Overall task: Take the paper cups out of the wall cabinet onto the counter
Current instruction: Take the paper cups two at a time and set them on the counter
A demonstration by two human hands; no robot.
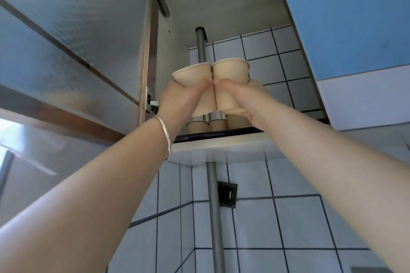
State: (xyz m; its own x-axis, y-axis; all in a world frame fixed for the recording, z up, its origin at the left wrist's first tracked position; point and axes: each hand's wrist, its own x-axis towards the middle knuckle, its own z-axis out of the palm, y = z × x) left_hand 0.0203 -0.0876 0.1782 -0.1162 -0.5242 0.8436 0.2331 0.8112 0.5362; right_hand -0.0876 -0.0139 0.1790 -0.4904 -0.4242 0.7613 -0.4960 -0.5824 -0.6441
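Observation:
I look up into the open wall cabinet point(221, 13). My left hand point(182, 99) grips one tan paper cup point(193, 76), tilted left. My right hand point(237, 97) grips a second tan paper cup point(230, 71), held upright. The two cups touch side by side, raised above the cabinet shelf point(217, 134). Three more tan cups stand on the shelf below my hands: a short left one point(197, 126), a middle one point(218, 124), and a right one point(237, 121) partly hidden by my right hand. The counter is out of view.
The frosted cabinet door point(73, 35) hangs open on the left, with its hinges point(162, 4) on the frame. A blue closed door point(355, 17) is on the right. A grey pipe point(214, 206) runs up the tiled wall through the cabinet, beside a black wall fitting point(227, 194).

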